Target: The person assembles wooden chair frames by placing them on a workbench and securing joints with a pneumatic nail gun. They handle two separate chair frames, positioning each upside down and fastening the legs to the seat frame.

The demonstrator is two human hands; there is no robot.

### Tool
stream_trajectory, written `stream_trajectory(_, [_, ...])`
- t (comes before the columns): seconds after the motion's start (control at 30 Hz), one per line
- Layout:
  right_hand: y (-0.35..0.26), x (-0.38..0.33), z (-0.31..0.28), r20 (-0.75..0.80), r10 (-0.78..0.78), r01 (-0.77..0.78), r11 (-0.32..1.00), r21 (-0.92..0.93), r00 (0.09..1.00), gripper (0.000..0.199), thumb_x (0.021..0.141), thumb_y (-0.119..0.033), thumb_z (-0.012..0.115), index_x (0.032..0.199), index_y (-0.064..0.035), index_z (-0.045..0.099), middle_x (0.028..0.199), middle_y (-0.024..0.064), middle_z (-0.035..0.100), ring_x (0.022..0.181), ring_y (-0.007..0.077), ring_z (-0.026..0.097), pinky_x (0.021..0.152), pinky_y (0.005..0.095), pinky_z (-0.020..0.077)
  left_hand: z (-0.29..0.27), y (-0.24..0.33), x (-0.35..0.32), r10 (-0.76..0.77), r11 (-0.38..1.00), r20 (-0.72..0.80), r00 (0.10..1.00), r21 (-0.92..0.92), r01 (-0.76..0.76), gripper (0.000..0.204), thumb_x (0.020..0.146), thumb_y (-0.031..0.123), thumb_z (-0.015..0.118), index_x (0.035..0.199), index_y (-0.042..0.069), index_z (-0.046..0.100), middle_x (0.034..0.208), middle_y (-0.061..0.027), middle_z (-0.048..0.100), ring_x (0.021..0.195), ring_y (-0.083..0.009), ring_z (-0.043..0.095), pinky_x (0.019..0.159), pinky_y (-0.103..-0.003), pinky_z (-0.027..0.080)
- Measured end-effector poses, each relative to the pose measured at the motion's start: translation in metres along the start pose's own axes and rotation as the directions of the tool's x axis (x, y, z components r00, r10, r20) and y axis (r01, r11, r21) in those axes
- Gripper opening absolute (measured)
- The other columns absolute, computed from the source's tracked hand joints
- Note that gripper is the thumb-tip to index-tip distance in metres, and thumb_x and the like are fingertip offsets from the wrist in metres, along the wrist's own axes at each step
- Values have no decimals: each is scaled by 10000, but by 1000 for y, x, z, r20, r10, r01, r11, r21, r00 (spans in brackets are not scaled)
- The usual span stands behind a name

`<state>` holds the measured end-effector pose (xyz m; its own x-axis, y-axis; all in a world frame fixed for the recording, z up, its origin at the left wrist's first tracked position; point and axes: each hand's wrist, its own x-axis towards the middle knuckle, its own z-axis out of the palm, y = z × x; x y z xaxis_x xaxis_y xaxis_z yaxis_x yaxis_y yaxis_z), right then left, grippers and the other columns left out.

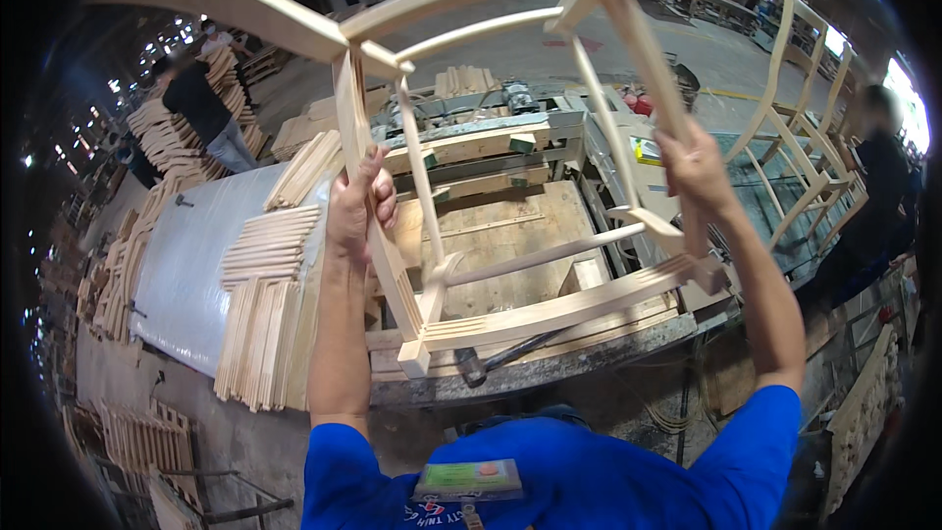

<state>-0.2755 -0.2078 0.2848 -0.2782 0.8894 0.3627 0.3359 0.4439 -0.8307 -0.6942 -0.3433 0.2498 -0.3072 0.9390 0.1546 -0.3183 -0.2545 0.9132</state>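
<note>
Blue sleeves [549, 481] fill the bottom of my head view, with a small green card [467, 479] lying against the chest. Both my arms reach up and well apart. My left hand [357, 206] is clamped around one upright leg of a bare wooden chair frame [510, 265]; my right hand [699, 169] grips the opposite leg. I hold the frame lifted and tilted above the workbench [510, 226], its lower rails just over the bench's front edge. A hammer [491, 358] lies on that edge beneath the frame. Stacks of wooden slats [265, 304] sit left of the bench on a grey sheet. Assembled chair frames [800, 137] stand at right beside a person in dark clothes [873, 196].
</note>
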Motion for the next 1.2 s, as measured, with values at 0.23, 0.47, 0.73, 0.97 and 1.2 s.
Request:
stream_trajectory(0.23, [144, 63, 45, -2, 80, -79, 984, -158, 997, 403, 992, -308, 665, 1256, -3, 644, 856, 144, 710, 761, 223, 680, 715, 384, 543, -15, -101, 89, -178, 975, -115, 977, 117, 191, 357, 956, 427, 744, 1018, 131, 554, 648, 38, 469, 452, -62, 466, 380, -229, 378])
stream_trajectory(0.47, [208, 88, 78, 103, 350, -347, 937, -51, 931, 333, 994, -284, 671, 1188, -16, 641, 719, 54, 627, 615, 146, 619, 586, 334, 500, -28, -145, 145, -323, 936, -155, 934, 97, 340, 382, 938, 435, 765, 923, 137, 527, 640, 23, 476, 448, -69, 483, 374, -231, 379])
stream_trajectory(0.73, [244, 112, 90, 183, 547, -560, 828, 22, 817, 324, 1016, -325, 653, 1153, -35, 605, 664, -18, 530, 514, 93, 541, 441, 296, 488, -40, -189, 192, -465, 872, -164, 870, 83, 482, 341, 951, 371, 762, 926, 123, 530, 680, 27, 480, 457, -49, 474, 371, -220, 380])
stream_trajectory(0.97, [280, 143, 114, 227, 585, -594, 804, -36, 779, 329, 1021, -314, 648, 1158, -20, 593, 683, 5, 537, 506, 110, 540, 434, 303, 502, -60, -230, 233, -544, 830, -147, 826, 50, 556, 273, 962, 289, 745, 986, 97, 554, 684, 27, 500, 458, -40, 456, 365, -212, 362])
stream_trajectory(1.2, [328, 166, 166, 278, 643, -644, 758, -101, 714, 285, 1029, -280, 631, 1146, -22, 592, 698, 25, 547, 518, 121, 547, 438, 324, 510, -103, -293, 261, -550, 781, -213, 807, 211, 588, 200, 944, 210, 711, 1012, 70, 585, 701, -4, 562, 475, -86, 503, 388, -259, 420])
